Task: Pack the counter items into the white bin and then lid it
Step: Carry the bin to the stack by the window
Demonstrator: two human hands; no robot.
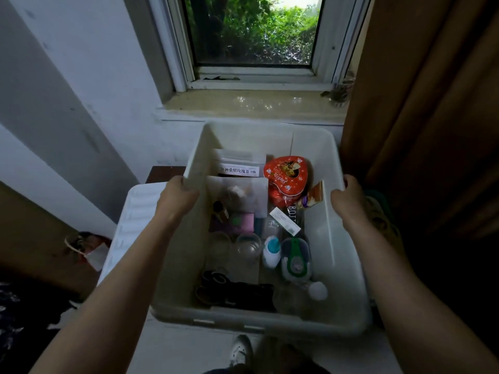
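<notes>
**Both hands hold the packed bin**

Bare forearms reach out; the left hand (176, 195) and right hand (348, 202) each have a narrow grip curled over opposite rims of the white plastic bin (343, 279). Inside lie a red heart-shaped tin (286, 179) and clear glass cups (247, 248). Its white ribbed lid (129, 225) rests just left.

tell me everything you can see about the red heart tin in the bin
The red heart tin is a heart-shaped box that looks like glossy metal, printed with white snowflake marks, white lettering and a dark picture on its lid. The lid is on. It lies tilted in the far right part of the white bin, its point towards the near side. A clear labelled pouch lies beside it on the left, and a small orange packet leans by its right edge. Neither hand touches it.
</notes>
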